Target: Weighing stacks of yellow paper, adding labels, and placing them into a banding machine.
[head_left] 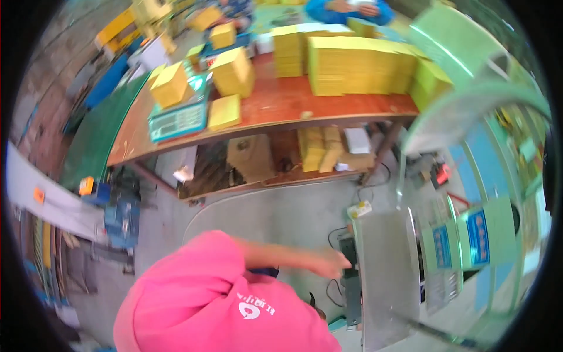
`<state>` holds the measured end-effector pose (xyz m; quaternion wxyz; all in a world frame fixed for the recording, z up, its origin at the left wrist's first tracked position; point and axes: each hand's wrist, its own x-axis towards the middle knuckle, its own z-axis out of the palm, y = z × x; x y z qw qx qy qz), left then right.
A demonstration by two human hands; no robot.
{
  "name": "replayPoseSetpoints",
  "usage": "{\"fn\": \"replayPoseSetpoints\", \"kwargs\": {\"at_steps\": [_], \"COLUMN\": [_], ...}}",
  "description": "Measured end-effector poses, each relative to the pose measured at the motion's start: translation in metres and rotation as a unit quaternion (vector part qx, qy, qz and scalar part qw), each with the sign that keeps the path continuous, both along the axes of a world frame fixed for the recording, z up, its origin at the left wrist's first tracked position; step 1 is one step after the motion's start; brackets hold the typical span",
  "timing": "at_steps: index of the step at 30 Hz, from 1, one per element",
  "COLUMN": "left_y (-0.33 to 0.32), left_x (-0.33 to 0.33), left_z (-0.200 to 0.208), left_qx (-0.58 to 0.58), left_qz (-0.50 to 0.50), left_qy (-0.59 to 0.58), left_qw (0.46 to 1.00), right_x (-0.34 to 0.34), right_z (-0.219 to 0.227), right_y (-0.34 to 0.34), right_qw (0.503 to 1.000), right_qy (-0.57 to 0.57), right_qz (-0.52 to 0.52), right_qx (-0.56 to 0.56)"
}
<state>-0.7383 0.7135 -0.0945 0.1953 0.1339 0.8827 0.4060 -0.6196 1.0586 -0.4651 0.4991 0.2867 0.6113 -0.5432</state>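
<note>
In the head view, a pink-sleeved arm reached across from the lower left, and its hand (332, 263) met the left edge of a grey metal plate (387, 276) on a green machine (469, 234). Blur hid whether that hand was open or closed, and which of the person's hands it was could not be told. Beyond, a wooden surface (275, 105) carried stacks of yellow paper (358, 64) and a teal weighing scale (177, 120).

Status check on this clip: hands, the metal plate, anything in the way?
Right hand open, at grey metal plate's left edge. Left hand not in view. Black cables on floor beside it.
</note>
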Motion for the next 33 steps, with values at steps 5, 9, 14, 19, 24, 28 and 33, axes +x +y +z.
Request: {"fn": "replayPoseSetpoints", "kwargs": {"at_steps": [5,9,14,19,24,28,33], "left_y": [-0.222,-0.294,-0.336,-0.398,-0.472,-0.552,-0.688], "left_x": [0.105,0.156,0.146,0.193,0.268,0.296,0.311], "left_z": [-0.014,0.001,0.041,0.069,0.133,0.159,0.176], "left_qx": [-0.149,-0.141,-0.114,0.113,0.242,0.181,0.249], "left_qz": [0.315,0.469,0.544,0.748,0.841,0.841,0.795], "left_qy": [-0.032,0.005,0.170,0.178,0.257,0.300,0.289], "left_qw": [0.937,0.872,0.814,0.629,0.410,0.412,0.472], "right_x": [-0.073,-0.131,-0.193,-0.210,-0.191,-0.172,-0.121], "right_z": [0.056,0.161,0.212,0.252,0.330,0.418,0.500], "right_y": [-0.150,-0.317,-0.439,-0.523,-0.602,-0.692,-0.833], "right_qw": [0.573,0.972,0.917,0.870,0.821,0.726,0.640], "right_qy": [0.643,0.097,0.173,0.159,0.095,0.115,0.337], "right_qz": [0.508,0.210,0.330,0.419,0.509,0.592,0.514], "right_qx": [-0.023,-0.047,-0.143,-0.207,-0.240,-0.331,-0.461]}}
